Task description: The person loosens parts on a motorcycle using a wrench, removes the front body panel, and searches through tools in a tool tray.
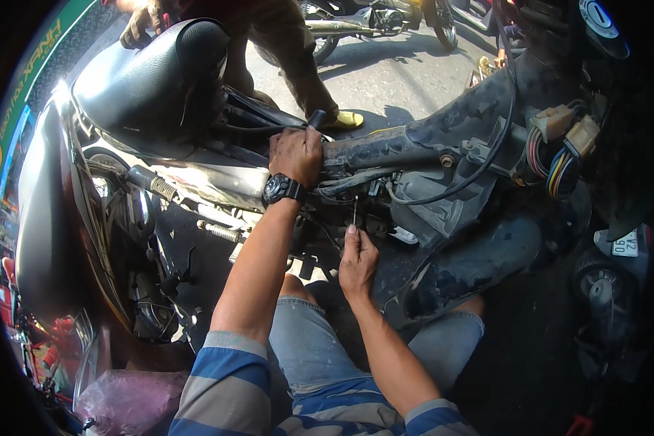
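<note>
My left hand (296,155), with a black watch on its wrist, is closed at the top of the stripped motorbike frame (370,147). A black ridged handle (316,118) sticks up out of that fist; its lower part is hidden. Below the frame tube, my right hand (358,263) pinches a thin metal rod (354,212) between thumb and fingers. The rod points up toward the dark parts under the frame, and I cannot tell whether its tip touches them. Black hoses and cables (356,182) run beside the rod.
A black seat (149,91) rises at the left, with another person's hand (145,23) by it. Loose wire connectors (567,131) hang at the right. A dark motorbike (51,218) stands close on my left, above a pink plastic bag (131,400). A yellow shoe (346,119) shows beyond the frame.
</note>
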{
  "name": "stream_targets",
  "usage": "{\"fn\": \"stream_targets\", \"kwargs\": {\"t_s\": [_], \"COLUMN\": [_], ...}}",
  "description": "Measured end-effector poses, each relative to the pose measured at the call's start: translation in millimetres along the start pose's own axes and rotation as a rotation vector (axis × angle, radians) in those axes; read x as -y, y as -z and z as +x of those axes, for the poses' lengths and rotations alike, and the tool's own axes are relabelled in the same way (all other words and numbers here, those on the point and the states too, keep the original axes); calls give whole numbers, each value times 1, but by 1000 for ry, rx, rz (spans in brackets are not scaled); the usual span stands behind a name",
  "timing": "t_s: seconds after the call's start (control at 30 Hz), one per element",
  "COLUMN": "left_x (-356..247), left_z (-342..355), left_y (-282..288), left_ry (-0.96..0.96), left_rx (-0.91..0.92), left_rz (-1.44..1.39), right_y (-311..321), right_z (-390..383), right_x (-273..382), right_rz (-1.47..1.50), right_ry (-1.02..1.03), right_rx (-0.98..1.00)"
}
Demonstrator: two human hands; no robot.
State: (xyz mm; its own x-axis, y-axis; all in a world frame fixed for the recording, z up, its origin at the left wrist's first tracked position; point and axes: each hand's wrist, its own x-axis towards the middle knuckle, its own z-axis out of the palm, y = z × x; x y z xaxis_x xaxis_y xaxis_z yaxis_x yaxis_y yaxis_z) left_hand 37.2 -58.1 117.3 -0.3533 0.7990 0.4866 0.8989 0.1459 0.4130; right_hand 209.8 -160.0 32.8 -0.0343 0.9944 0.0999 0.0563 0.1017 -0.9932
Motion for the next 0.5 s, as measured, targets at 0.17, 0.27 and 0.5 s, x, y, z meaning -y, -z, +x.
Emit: {"fn": "stream_targets", "kwargs": {"t_s": [0.17, 0.27, 0.5], "left_x": [12, 23, 30], "left_z": [-2, -2, 2], "left_y": [8, 10, 9], "left_ry": [18, -40, -91], "left_rx": [-11, -40, -70], "left_rz": [-25, 20, 74], "right_y": [-14, -20, -24], "right_z": [0, -1, 4], "right_x": [14, 44, 69], "right_rz": [323, 497, 783], "right_ry": [-306, -463, -677], "right_rx": [80, 98, 113]}}
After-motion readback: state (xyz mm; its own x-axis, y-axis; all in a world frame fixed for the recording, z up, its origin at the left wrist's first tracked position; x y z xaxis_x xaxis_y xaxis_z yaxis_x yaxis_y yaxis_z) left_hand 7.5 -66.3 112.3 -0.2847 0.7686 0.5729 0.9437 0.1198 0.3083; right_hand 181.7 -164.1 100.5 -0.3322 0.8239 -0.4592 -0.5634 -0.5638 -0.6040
